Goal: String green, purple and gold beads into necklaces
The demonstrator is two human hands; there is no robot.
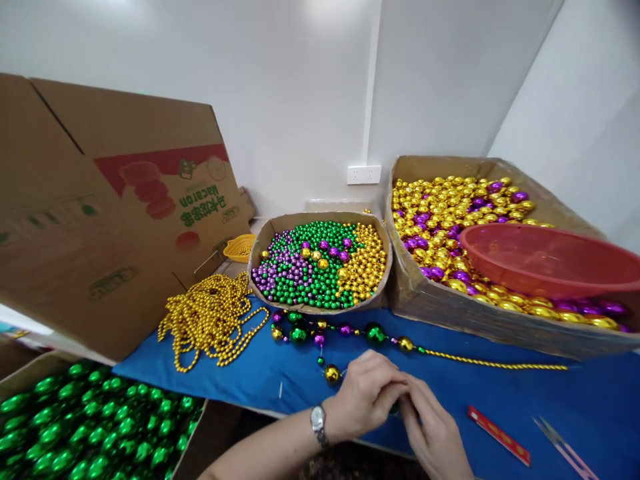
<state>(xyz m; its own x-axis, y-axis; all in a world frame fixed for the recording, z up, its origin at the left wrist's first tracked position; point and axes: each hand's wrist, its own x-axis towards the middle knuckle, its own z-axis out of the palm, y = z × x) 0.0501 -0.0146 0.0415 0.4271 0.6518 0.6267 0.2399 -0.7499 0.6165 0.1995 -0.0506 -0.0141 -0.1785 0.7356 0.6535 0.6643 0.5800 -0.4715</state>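
My left hand (367,393), with a watch (319,427) at its wrist, is closed in a pinch over the near edge of the blue cloth. My right hand (434,430) meets it fingertip to fingertip, its fingers also pressed together. A bit of a green bead (395,407) shows between them; the rest is hidden by my fingers. From my left hand a strand of green, gold and purple beads leads past a gold bead (331,374) and a large green bead (375,333). It ends in a gold twisted length (495,363) lying to the right.
A box of small mixed beads (320,309) stands behind my hands. At right is a larger box (480,319) of gold and purple beads with a red basin (550,260). Gold bead chains (207,320), a red packet (499,435), tweezers-like snips (565,448) and green beads (95,420) lie around.
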